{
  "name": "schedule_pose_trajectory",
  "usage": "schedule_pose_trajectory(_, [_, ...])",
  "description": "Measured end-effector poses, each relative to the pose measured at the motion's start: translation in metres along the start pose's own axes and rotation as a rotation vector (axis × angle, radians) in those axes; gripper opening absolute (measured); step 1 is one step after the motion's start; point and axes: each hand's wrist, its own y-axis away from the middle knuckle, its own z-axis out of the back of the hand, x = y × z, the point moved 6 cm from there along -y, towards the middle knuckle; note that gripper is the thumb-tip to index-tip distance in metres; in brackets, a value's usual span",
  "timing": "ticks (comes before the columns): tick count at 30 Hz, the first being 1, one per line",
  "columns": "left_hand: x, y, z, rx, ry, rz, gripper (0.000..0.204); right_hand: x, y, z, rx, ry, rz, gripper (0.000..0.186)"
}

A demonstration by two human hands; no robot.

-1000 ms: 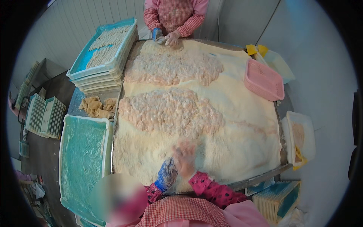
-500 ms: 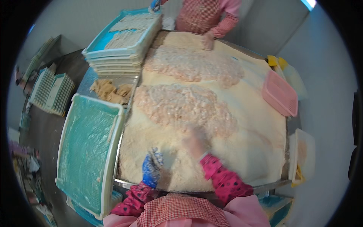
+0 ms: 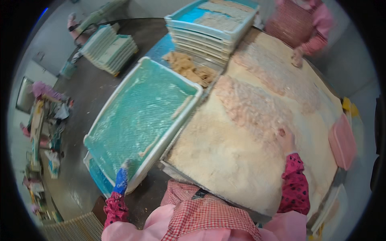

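Note:
My left hand (image 3: pixel 122 175) in a blue, crumb-coated glove is at the near end of a white-rimmed tray (image 3: pixel 189 110) lined with wet green plastic; its fingers are smeared. Two thin pale strips (image 3: pixel 148 147) lie along the tray's right side. My right hand (image 3: pixel 286 137), pale and blurred, has its fingers curled at the lower edge of a lumpy pale-pink meat mound (image 3: pixel 245 98); what they hold is unclear. That mound and a second one (image 3: pixel 277 72) lie on the table's bed of cream-coloured crumbs (image 3: pixel 217 160).
Stacked trays (image 3: pixel 207 46) stand at back beside tan cloth (image 3: pixel 181 64). A co-worker (image 3: pixel 291 22) stands across the table. A pink basket (image 3: pixel 342 140) and white container (image 3: pixel 327 211) are at right. Tray racks (image 3: pixel 106 52) and other workers (image 3: pixel 46 90) are at left.
The view has swung left, so the table appears further right. My left hand has moved from the crumb bed over to the green-lined tray. My right hand has reached the meat mound's edge.

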Motion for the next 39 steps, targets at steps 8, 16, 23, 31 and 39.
schedule_pose_trajectory(8, [-0.133,-0.006,-0.167,0.239,-0.041,-0.415,0.046,0.062,0.146,-0.039,0.554,-0.247,0.038,0.043])
schedule_pose_trajectory(16, [-0.133,0.080,-0.431,0.904,-0.501,-0.977,0.057,0.030,0.164,-0.012,-0.075,0.109,-0.130,0.039])
schedule_pose_trajectory(23, [-0.120,0.122,-0.483,0.926,-0.701,-1.368,0.035,-0.001,0.106,-0.014,-0.228,0.419,0.076,0.023])
schedule_pose_trajectory(31, [-0.125,0.014,-0.396,0.424,-0.642,-1.055,0.038,-0.022,0.132,0.022,-0.280,-0.322,-0.133,0.022])
schedule_pose_trajectory(39, [-0.114,0.004,-0.406,0.562,-0.530,-0.754,0.044,-0.033,0.187,-0.022,-0.094,-0.232,-0.322,0.046])
